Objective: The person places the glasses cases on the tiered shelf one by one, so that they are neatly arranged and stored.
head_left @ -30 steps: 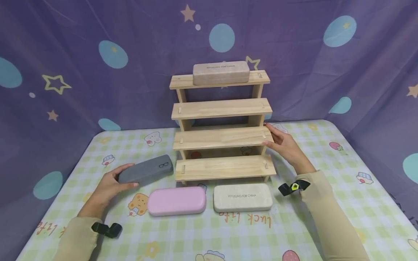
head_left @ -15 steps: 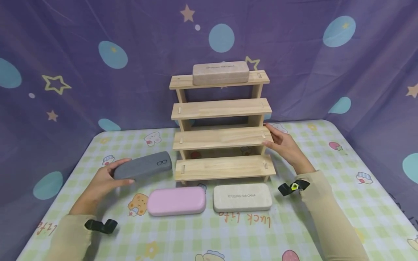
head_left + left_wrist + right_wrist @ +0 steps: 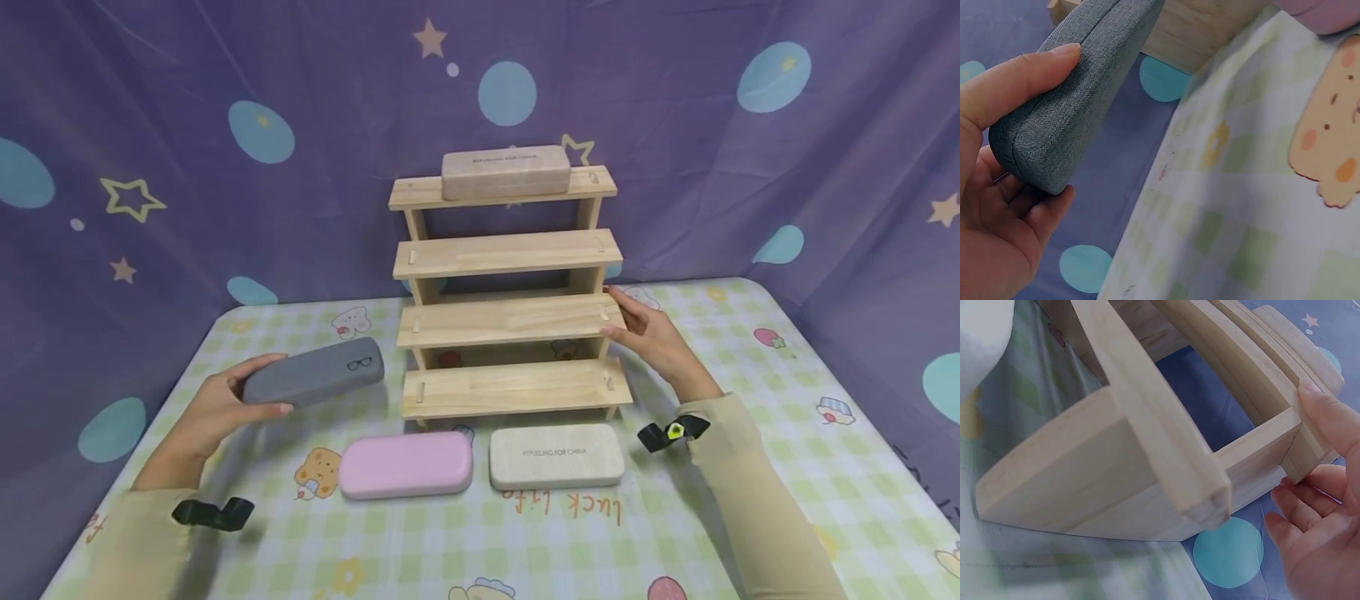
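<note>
**Grey case eases away from the wooden stand**

Nearest us, before the wooden stand (image 3: 517, 392), upside-down orange lettering (image 3: 596, 506) on the tabletop (image 3: 420, 546) reads "Luck" and "Life". Closer to the stand's front lie a pink case (image 3: 406, 464), showing no writing, at its left, and a cream case (image 3: 556, 457) at its right, printed "REFUELING FOR CHINA".

Left of the stand, the left hand (image 3: 213, 410) grasps a grey case (image 3: 315, 372) between thumb and fingers, tilted and seemingly off the tabletop. A second ago its end sat just beside the stand; now we see a wider gap. We take that to mean the grey case is still being positioned, not set down. It bears a glasses emblem (image 3: 359, 363).

At the stand's right end, the right hand (image 3: 656, 342) pinches the second shelf up, probably steadying it.

Farthest, atop the stand, a beige case (image 3: 506, 177) carries small print, seemingly the same phrase.
</note>
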The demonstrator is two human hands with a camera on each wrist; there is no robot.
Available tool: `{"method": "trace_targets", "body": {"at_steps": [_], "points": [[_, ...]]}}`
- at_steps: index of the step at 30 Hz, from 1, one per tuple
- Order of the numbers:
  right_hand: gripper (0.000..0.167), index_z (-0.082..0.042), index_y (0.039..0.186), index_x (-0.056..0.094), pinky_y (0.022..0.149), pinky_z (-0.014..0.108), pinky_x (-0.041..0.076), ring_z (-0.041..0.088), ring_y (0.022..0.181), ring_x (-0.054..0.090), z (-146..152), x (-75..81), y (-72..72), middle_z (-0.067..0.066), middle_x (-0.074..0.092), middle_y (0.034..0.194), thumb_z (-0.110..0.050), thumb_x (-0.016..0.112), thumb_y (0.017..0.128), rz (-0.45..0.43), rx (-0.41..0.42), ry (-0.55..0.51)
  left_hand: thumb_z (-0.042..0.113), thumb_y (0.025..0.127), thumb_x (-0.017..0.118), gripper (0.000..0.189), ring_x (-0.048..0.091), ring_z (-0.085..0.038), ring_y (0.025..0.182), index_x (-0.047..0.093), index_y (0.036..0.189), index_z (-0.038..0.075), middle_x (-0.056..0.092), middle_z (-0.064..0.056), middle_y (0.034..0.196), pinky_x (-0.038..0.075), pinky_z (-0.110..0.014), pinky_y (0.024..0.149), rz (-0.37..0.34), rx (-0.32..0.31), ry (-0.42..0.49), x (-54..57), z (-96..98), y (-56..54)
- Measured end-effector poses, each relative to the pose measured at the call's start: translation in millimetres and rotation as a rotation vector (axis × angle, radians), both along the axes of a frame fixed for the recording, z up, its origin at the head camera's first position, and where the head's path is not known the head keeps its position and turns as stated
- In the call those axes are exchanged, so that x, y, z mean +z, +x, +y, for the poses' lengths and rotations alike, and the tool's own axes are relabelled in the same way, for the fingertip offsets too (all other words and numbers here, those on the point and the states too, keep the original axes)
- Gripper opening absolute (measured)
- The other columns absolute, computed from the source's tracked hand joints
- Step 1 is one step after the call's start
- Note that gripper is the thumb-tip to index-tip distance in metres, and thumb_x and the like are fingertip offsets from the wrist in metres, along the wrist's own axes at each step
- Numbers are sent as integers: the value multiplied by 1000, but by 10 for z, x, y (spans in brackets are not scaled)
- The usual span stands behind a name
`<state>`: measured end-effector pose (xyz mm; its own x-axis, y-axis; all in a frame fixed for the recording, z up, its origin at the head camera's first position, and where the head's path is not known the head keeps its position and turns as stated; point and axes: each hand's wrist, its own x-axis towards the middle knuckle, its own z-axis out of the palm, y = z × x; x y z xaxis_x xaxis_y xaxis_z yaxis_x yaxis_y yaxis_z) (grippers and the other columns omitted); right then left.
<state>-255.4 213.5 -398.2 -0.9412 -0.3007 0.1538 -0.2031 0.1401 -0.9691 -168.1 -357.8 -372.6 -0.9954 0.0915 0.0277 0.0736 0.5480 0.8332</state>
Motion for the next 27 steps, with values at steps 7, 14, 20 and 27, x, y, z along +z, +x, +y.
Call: {"method": "trace_targets", "body": {"at_steps": [7,14,20,27], "points": [[71,1,148,18,103,14,29,29,141,18,8,-1,6,17,16,155,-8,61,92,7,9,0,6,78,76,67,54,-1,92,48,138,14,54,17,108,46,-15,73,23,2,-10,157,20,17],[71,3,148,18,101,14,31,31,140,20,6,-13,-3,18,17,154,-6,60,92,17,17,-20,5,80,74,66,55,-1,94,45,140,14,53,17,110,47,-17,74,11,-39,-7,363,113,19],[71,4,147,17,99,12,33,33,139,21,5,-20,2,19,17,154,-7,61,91,21,13,-18,4,79,74,67,55,0,92,46,139,11,54,18,109,46,-15,73,45,-33,-19,490,245,-4],[72,3,148,17,101,13,31,32,140,20,3,-11,-6,18,17,154,-7,61,92,18,17,-17,3,77,76,65,56,-2,92,51,136,14,56,16,107,46,-15,74,63,-32,25,554,436,-43]]}}
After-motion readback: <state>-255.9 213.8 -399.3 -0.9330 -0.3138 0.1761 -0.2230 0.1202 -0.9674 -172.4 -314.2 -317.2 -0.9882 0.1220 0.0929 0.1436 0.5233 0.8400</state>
